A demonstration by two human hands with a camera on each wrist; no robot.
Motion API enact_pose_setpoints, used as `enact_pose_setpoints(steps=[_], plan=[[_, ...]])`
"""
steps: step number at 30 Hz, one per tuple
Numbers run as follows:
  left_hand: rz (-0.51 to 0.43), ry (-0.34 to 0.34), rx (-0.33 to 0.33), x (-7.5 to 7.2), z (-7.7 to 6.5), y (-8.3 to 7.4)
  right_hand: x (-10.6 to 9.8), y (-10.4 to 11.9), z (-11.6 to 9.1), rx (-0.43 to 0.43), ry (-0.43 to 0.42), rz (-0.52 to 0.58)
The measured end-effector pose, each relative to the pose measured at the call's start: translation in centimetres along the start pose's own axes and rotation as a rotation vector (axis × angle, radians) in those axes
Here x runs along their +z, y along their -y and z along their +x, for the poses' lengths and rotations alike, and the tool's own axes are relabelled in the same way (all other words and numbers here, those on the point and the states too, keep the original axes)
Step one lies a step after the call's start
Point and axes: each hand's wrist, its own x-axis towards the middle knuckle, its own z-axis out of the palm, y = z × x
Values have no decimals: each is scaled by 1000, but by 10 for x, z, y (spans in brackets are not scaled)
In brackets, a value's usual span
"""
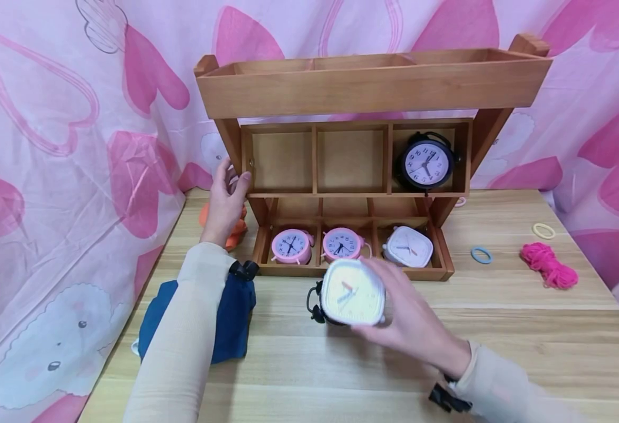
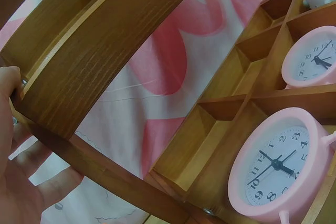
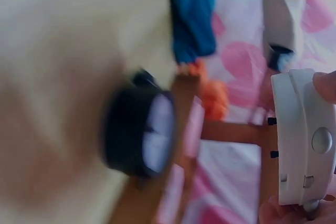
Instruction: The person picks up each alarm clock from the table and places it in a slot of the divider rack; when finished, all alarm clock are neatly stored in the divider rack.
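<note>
Across the table stands the wooden shelf, three tiers of it, and this looks like a job past halfway: four clocks in compartments, two outside! Down on the left lies a blue cloth, and above it the left hand is at the shelf's left side, thumb hooked over the middle tray's end, fingers behind the frame, gripping the wood, probably to steady it. And here's the right hand, thumb and fingers clasping the white clock by its edges, off the table in front of the bottom row. Close by, the loose black clock sits on the table, apart from the white one in the right wrist view. Bottom row, all three housed: pink clock left, second pink clock centre, second white clock right. Middle row, just one: the shelved black clock, right-hand compartment. So two left to place, I'd judge, the held one and the loose one. Smaller fry out right: a pink yarn bundle and, tiniest, a blue ring.
</note>
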Motion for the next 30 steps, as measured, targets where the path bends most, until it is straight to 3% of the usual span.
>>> enact_pose_setpoints(steps=[4, 8, 16, 23, 30], plan=[[3, -5, 30, 0, 6, 10, -19, 4, 33, -72, -83, -4], [-2, -2, 32, 0, 5, 9, -37, 6, 65, -102, -166, -11], [11, 11, 4, 1, -12, -16, -62, 2, 117, -6, -246, -11], [34, 11, 8, 1, -17, -22, -59, -12, 148, -18, -320, -72], [16, 10, 22, -1, -15, -19, -44, -22, 166, 40, -336, -154]])
